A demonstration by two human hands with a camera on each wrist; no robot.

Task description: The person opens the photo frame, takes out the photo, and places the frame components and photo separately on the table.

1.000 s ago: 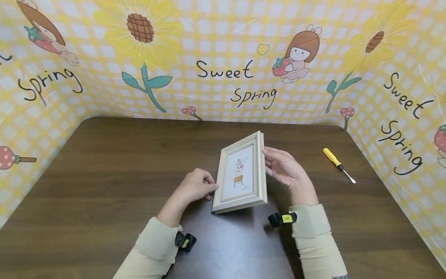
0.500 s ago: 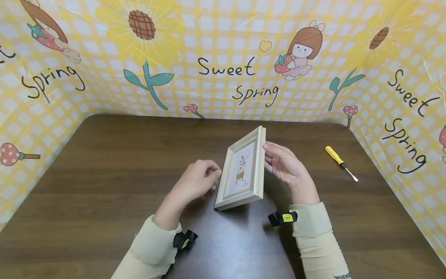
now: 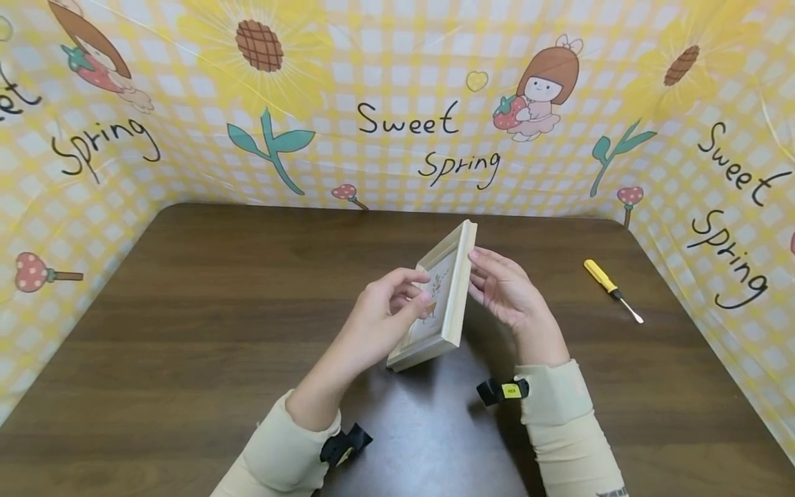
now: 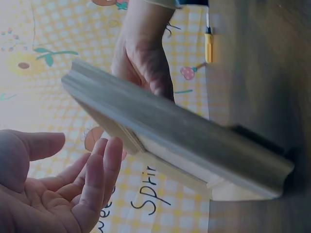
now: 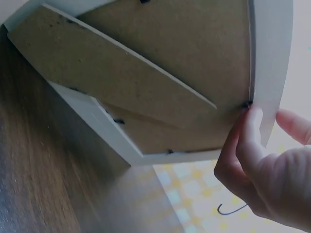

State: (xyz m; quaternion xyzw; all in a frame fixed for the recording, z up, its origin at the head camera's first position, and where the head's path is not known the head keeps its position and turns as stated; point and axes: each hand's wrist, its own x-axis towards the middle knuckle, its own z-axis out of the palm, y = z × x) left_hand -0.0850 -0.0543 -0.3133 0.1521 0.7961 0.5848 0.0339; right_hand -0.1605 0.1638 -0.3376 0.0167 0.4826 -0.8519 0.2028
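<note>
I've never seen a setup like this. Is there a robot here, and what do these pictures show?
No robot: these are a person's two bare hands. The wide picture comes from a camera on the head, looking down; the other two come from small black cameras worn on the wrists. On the dark table lies a yellow-handled screwdriver. The right hand grips one edge of a tilted picture frame; the right wrist view shows its brown backing board. The left hand, holding nothing, is in front of the frame; whether it touches is hard to tell.
</note>
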